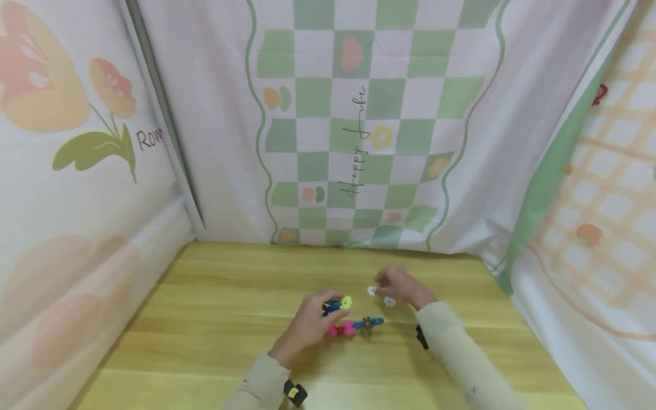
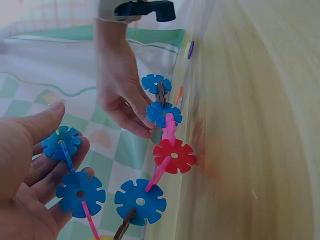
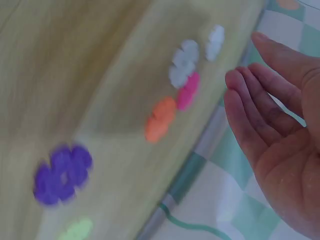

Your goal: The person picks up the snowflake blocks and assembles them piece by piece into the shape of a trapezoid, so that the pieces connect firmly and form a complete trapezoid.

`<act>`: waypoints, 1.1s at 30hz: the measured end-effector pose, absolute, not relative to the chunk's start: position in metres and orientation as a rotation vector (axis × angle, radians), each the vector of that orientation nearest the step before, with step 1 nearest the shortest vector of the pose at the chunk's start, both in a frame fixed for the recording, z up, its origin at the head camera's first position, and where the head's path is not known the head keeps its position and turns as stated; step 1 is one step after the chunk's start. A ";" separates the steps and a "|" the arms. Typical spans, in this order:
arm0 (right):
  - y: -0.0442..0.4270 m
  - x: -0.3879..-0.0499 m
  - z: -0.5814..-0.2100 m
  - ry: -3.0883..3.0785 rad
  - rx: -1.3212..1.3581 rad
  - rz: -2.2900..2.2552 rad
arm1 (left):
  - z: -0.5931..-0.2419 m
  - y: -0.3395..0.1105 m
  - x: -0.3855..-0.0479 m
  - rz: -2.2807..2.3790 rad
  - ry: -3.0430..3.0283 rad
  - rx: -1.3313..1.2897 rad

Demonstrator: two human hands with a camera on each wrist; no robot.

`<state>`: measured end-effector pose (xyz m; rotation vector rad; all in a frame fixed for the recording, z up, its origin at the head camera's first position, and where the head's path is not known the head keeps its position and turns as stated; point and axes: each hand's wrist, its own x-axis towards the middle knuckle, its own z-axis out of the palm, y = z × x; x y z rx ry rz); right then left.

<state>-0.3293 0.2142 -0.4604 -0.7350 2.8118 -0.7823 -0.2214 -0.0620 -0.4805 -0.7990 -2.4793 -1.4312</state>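
The left hand (image 1: pixel 309 319) grips part of a chain of slotted discs (image 2: pixel 182 159), a yellow disc (image 1: pixel 346 302) showing between its thumb and fingers, while the rest of the chain stretches out over the counter (image 1: pixel 230 296); whether that length touches the wood, I cannot tell. The joints look like the weak point: each disc seems held only by its slots, so too firm a squeeze, or the outer length swinging or catching, could twist a link or pop it free. The right hand (image 1: pixel 401 285) has loosely bent fingers and no piece visible in it, close by two white discs (image 3: pixel 185 64) on the counter. These look thin and low, so fingertips could skid one away instead of lifting it, or knock the pink disc (image 3: pixel 188 91) and orange disc (image 3: pixel 160 119) lying near. The purple disc (image 3: pixel 63 174) sits farther off, probably safe unless a sleeve sweeps low.
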 end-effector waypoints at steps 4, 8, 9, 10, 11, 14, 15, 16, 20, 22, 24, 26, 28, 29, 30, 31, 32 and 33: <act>0.209 -0.332 -0.477 2.824 -0.718 -0.776 | -0.482 -0.061 -0.220 -1.459 -2.505 -0.782; 0.205 -0.331 -0.486 2.856 -0.696 -0.704 | -0.483 -0.060 -0.220 -1.462 -2.507 -0.778; 0.204 -0.331 -0.488 2.862 -0.683 -0.691 | -0.483 -0.060 -0.220 -1.465 -2.506 -0.776; 0.204 -0.331 -0.489 2.877 -0.689 -0.682 | -0.484 -0.060 -0.220 -1.466 -2.506 -0.773; 0.204 -0.331 -0.490 2.887 -0.680 -0.689 | -0.483 -0.060 -0.220 -1.472 -2.506 -0.771; 0.205 -0.329 -0.488 2.880 -0.657 -0.803 | -0.481 -0.061 -0.219 -1.487 -2.511 -0.763; 0.204 -0.328 -0.486 2.872 -0.659 -0.857 | -0.480 -0.062 -0.219 -1.491 -2.513 -0.763; 0.204 -0.327 -0.483 2.863 -0.672 -0.905 | -0.480 -0.062 -0.219 -1.489 -2.517 -0.762; 0.201 -0.318 -0.467 2.826 -0.762 -1.037 | -0.478 -0.063 -0.220 -1.477 -2.522 -0.764; 0.199 -0.312 -0.460 2.817 -0.819 -1.068 | -0.477 -0.064 -0.221 -1.472 -2.523 -0.766; 0.196 -0.304 -0.453 2.807 -0.855 -1.104 | -0.477 -0.064 -0.222 -1.468 -2.521 -0.770; 0.193 -0.295 -0.446 2.796 -0.883 -1.143 | -0.478 -0.065 -0.222 -1.469 -2.520 -0.771; 0.190 -0.286 -0.440 2.780 -0.915 -1.186 | -0.478 -0.065 -0.222 -1.468 -2.516 -0.776; 0.189 -0.282 -0.437 2.773 -0.939 -1.207 | -0.479 -0.065 -0.222 -1.469 -2.514 -0.775; 0.188 -0.278 -0.434 2.766 -0.968 -1.223 | -0.479 -0.066 -0.222 -1.473 -2.513 -0.776; 0.187 -0.274 -0.431 2.755 -1.001 -1.239 | -0.479 -0.066 -0.222 -1.476 -2.511 -0.777; 0.186 -0.270 -0.429 2.747 -1.041 -1.249 | -0.479 -0.066 -0.222 -1.480 -2.509 -0.779; 0.185 -0.267 -0.426 2.740 -1.078 -1.253 | -0.479 -0.066 -0.222 -1.483 -2.508 -0.781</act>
